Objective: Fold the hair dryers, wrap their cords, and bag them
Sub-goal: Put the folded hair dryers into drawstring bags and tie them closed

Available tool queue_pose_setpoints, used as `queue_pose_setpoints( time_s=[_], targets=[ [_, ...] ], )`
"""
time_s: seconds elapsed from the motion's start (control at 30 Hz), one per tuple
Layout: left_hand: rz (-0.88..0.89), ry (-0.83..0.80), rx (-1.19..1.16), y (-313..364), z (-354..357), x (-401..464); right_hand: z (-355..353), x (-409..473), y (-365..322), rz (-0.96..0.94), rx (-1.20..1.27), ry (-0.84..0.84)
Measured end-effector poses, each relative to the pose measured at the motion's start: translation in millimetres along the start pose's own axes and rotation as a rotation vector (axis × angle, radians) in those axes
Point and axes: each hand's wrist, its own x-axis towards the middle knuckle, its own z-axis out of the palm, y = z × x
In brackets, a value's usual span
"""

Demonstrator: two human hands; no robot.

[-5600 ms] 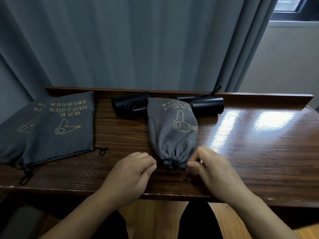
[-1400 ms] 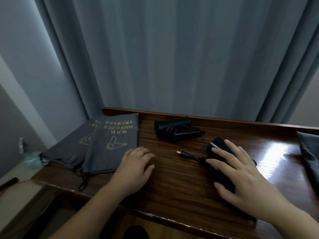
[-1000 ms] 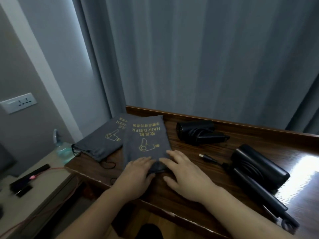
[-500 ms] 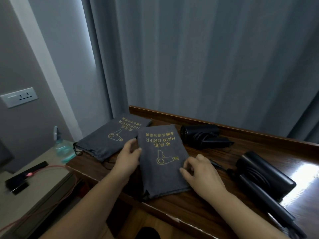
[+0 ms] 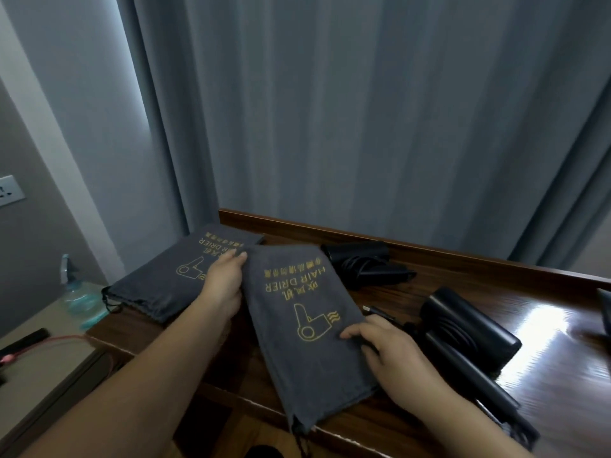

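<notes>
Grey fabric drawstring pouch with a yellow hair-dryer print (image 5: pixel 302 328) lay at the frame's centre, its mouth overhanging the dark wooden worktop (image 5: pixel 542 328) edge. The left hand (image 5: pixel 223 285) pressed its upper-left edge, fingers nearly straight; the right hand (image 5: pixel 393 352) rested on its right edge, grip pinching nothing I could confirm. The unfolded black hair dryer with a long handle (image 5: pixel 469 345) sat at lower right. The step looked like readying the pouch: best slide it fully onto the worktop and spread the mouth wide before lifting the dryer.
</notes>
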Motion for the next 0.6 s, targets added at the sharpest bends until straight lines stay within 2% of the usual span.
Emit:
queue_pose_setpoints(
  time_s=[0.1,0.2,0.23,0.27,0.33,0.37,0.4,0.43,0.53,0.6],
  targets=[
    [0.103,-0.137,-0.123,17.6,8.0,-0.7,-4.6,-4.2,-2.5,-0.014,0.020,0.077],
    [0.161,-0.214,-0.063,26.0,26.6,-0.7,-2.0,3.8,-3.6,0.055,0.012,0.156],
    [0.179,-0.211,0.039,24.8,33.6,0.2,-0.8,7.0,-4.1,0.084,0.011,0.155],
    [0.219,-0.176,0.238,20.3,38.0,2.6,0.3,9.3,-3.8,0.115,-0.003,0.135],
    [0.436,-0.076,0.843,7.5,39.1,-2.4,2.5,9.5,-1.6,0.173,-0.035,0.057],
    [0.599,-0.073,1.051,-2.5,37.9,-9.2,2.7,7.0,-1.1,0.183,-0.028,0.018],
    [0.750,-0.154,1.168,-10.8,36.7,-20.0,2.0,4.2,-1.3,0.174,-0.014,-0.010],
    [0.807,-0.309,1.220,-19.4,34.5,-31.2,0.1,1.1,-2.1,0.144,-0.008,-0.006],
    [0.666,-0.769,1.328,-44.4,24.8,-62.3,-11.7,7.1,1.8,0.087,-0.188,0.197],
    [0.687,-0.887,1.479,-58.7,21.4,-65.7,-22.4,23.0,8.4,0.118,-0.456,0.230]
  ],
)
